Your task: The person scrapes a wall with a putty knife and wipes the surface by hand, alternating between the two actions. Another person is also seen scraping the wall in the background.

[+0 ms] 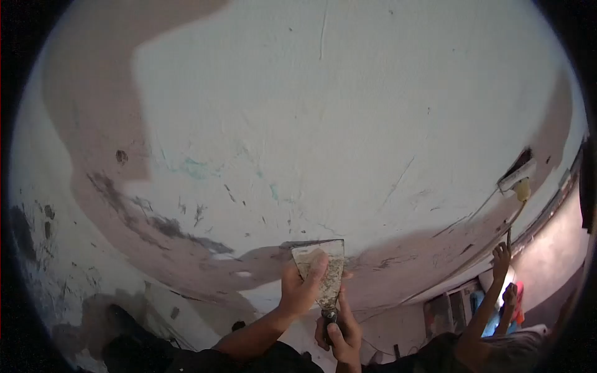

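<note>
While the putty knife was set against the patchy wall, its handle closed in the right hand and its blade clasped in the left hand, even pressure and a low blade angle were judged best.

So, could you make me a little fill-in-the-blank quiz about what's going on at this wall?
1. The right hand grips the scraper by its ____.
2. The left hand has its fingers on the scraper's wide ____.
3. Far right, another person's hand holds a pole topped with a paint ____.
Missing words: handle; blade; roller.
</note>
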### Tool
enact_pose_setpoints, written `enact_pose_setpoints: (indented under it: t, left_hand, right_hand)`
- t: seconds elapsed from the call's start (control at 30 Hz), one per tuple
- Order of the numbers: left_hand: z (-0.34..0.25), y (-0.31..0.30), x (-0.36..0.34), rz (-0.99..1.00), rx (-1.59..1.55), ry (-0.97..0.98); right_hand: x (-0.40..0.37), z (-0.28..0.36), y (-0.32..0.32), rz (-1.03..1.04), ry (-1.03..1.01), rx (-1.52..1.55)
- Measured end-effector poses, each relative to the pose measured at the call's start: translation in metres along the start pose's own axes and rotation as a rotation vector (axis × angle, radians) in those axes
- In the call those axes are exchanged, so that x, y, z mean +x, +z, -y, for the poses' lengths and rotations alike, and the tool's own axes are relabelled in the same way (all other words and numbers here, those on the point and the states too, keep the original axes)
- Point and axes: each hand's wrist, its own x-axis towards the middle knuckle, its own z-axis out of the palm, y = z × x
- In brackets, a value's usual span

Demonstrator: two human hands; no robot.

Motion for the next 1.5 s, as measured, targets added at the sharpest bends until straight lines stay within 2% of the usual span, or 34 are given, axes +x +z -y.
enact_pose_setpoints:
  t: [0.27,0.33,0.37,0.43,0.53,0.6,0.7,0.73,0.83,0.87,0.9,1.0,1.03,1.1,1.13,1.23,1.37,1.5]
  left_hand:
    - [0.013,0.011,-0.005,-0.080,-0.096,0.136]
    - [0.013,0.014,-0.004,-0.102,-0.132,0.148]
    - [0.013,0.016,-0.006,-0.135,-0.097,0.157]
    - [0.016,0.016,-0.008,-0.163,-0.058,0.160]
    - [0.021,0.013,-0.007,-0.219,-0.036,0.222]
    - [0.011,0.017,-0.005,-0.198,-0.221,0.144]
    - [0.009,0.017,-0.005,-0.188,-0.167,0.101]
    - [0.007,0.019,-0.004,-0.201,-0.104,0.145]
    - [-0.002,0.016,0.000,-0.194,-0.134,0.136]
    - [0.006,0.014,-0.001,-0.326,-0.110,0.133]
    - [0.013,0.009,-0.003,-0.322,-0.108,0.144]
    - [0.020,-0.005,0.000,-0.273,0.208,0.279]
    - [0.019,-0.005,-0.003,-0.277,0.210,0.270]
    - [-0.006,0.014,-0.004,-0.255,-0.084,0.079]
    - [0.005,0.004,-0.002,-0.295,0.054,0.099]
    - [0.026,-0.019,-0.005,-0.253,0.179,0.133]
    - [0.020,-0.013,-0.004,-0.273,0.143,0.044]
    - [0.016,-0.007,0.000,-0.269,0.170,0.079]
  right_hand:
    - [0.009,0.018,-0.023,-0.011,-0.042,-0.351]
    - [0.012,0.023,-0.024,-0.019,-0.095,-0.575]
    - [0.010,0.027,-0.025,-0.013,-0.091,-0.577]
    - [0.007,0.034,-0.028,0.002,0.058,-0.522]
    - [0.012,0.026,-0.036,0.051,-0.068,-0.512]
    - [0.012,0.030,-0.033,0.050,-0.059,-0.564]
    - [0.012,0.029,-0.028,0.037,-0.087,-0.617]
    - [0.014,0.028,-0.027,0.027,-0.111,-0.631]
    - [0.020,0.026,-0.022,0.029,-0.092,-0.558]
    - [0.015,0.028,-0.021,0.033,-0.089,-0.558]
    - [0.010,0.030,-0.019,0.031,-0.044,-0.552]
    - [0.017,0.032,-0.016,0.038,-0.023,-0.593]
    - [0.017,0.033,-0.015,0.046,-0.026,-0.646]
    - [0.014,0.031,-0.008,0.020,-0.006,-0.586]
    - [0.014,0.030,-0.003,-0.003,-0.007,-0.522]
    - [0.003,0.018,0.000,-0.023,0.064,-0.439]
    - [0.009,0.013,0.000,0.014,-0.087,-0.439]
    - [0.005,-0.003,-0.004,0.003,-0.159,-0.452]
